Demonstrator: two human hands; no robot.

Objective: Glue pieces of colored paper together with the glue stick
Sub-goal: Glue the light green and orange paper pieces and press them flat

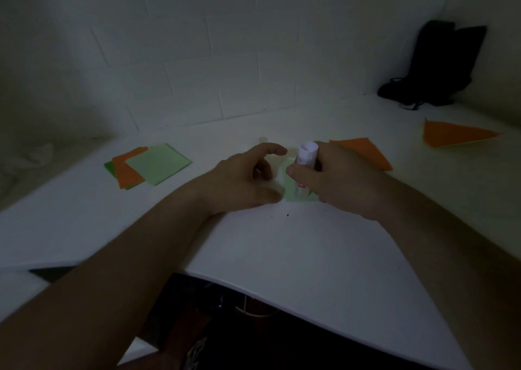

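Observation:
My right hand [338, 178] grips a white glue stick [306, 158], held upright with its lower end down on a light green paper piece [296, 196] on the white table. My left hand [245, 178] rests on the table at the left edge of that paper, fingers loosely curved, thumb near the paper's edge. Most of the green piece is hidden under both hands. An orange paper piece [366, 152] lies just behind my right hand.
A stack of green and orange paper squares [149, 164] lies to the left. An orange folded triangle [454, 134] sits at the far right. A small cap-like object [262, 139] stands behind my left hand. A black bag [439, 65] leans in the back right corner. Tiled wall behind.

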